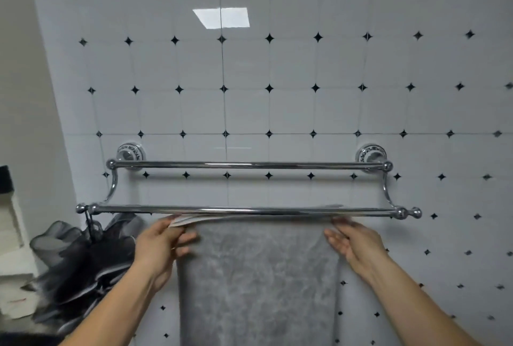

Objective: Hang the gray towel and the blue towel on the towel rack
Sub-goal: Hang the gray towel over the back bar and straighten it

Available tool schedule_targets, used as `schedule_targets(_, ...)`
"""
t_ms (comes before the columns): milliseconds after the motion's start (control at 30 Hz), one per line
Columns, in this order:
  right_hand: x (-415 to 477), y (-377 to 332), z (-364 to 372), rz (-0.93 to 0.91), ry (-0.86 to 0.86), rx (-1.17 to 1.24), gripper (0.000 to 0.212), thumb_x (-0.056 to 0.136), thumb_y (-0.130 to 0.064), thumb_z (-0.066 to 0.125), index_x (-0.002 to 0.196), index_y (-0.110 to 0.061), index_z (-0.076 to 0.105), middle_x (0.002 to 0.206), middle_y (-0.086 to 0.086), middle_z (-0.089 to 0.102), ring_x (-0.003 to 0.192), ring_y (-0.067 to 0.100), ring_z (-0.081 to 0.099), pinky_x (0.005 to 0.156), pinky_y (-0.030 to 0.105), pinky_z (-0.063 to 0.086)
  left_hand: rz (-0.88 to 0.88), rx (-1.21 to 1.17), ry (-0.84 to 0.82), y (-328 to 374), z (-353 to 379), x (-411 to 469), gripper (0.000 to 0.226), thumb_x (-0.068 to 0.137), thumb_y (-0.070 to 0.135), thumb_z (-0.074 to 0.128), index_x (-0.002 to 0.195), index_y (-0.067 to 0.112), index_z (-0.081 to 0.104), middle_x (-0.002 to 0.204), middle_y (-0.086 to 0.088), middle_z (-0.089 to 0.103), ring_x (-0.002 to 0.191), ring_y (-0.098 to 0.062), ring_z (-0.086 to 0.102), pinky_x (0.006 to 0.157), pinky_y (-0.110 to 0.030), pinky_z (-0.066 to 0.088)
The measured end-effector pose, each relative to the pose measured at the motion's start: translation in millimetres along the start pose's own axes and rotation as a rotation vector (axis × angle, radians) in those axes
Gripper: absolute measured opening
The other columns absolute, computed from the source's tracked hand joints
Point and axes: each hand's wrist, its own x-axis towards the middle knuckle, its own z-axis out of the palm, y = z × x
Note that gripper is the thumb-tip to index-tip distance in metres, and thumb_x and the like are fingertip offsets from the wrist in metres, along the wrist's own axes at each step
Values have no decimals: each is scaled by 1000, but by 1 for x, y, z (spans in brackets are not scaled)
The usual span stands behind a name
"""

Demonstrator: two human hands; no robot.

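Observation:
A chrome towel rack (249,164) with two bars is fixed to the tiled wall. The gray towel (258,276) hangs down just below the front, lower bar (244,210), its top edge stretched level right under that bar. My left hand (163,245) pinches the towel's upper left corner. My right hand (352,240) is at the upper right corner with its fingers spread against the edge; whether it grips is unclear. The blue towel is not in view.
A black mesh bath sponge (83,259) hangs from the left end of the front bar, close to my left forearm. White shelving (11,223) stands at the far left. The back bar carries nothing.

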Motion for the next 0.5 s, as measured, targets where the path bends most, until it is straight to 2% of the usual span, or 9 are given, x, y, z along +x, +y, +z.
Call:
schedule_targets(100, 16, -4, 25, -98, -60, 133, 14, 89, 3, 60, 83, -9, 63, 57, 0, 68, 46, 11, 65, 43, 20, 51, 23, -55, -49, 5, 13, 24, 26, 95, -6, 41, 88, 13, 58, 60, 0, 62, 43, -8, 62, 34, -13, 39)
schedule_targets(167, 23, -11, 41, -170, -110, 248, 14, 88, 0, 61, 83, -13, 61, 53, -5, 62, 43, 8, 58, 40, 17, 46, 53, -128, -117, 13, 21, 43, 24, 95, -4, 45, 84, 12, 58, 60, -1, 58, 44, -6, 58, 40, -14, 45)
schedule_targets(233, 32, -21, 55, -231, -83, 316, 16, 89, 2, 59, 82, -12, 62, 54, -4, 60, 39, 7, 51, 35, 15, 38, 62, -257, -91, 21, 29, 64, 18, 95, 1, 51, 81, 12, 54, 55, 0, 61, 47, -7, 63, 46, -14, 51)
schedule_targets(333, 41, -35, 77, -303, -99, 410, 29, 93, 4, 46, 74, -17, 52, 44, -8, 47, 34, 1, 40, 32, 12, 26, 73, -396, -55, 25, 43, 92, 21, 97, 5, 49, 81, 17, 53, 52, 6, 65, 48, -6, 67, 45, -14, 52)
schedule_targets(400, 45, -44, 90, -299, -131, 488, 28, 85, 2, 50, 70, -21, 45, 39, -10, 41, 32, -1, 35, 30, 11, 22, 95, -491, -128, 29, 55, 104, 30, 98, 1, 43, 79, 19, 58, 59, 7, 69, 55, -7, 70, 52, -18, 56)
schedule_targets(500, 49, -51, 100, -284, -152, 525, 19, 61, -10, 59, 68, -23, 46, 36, -10, 33, 28, 1, 30, 30, 11, 17, 92, -677, -205, 38, 69, 112, 35, 97, 3, 46, 72, 18, 66, 69, 3, 71, 65, -13, 73, 62, -25, 60)
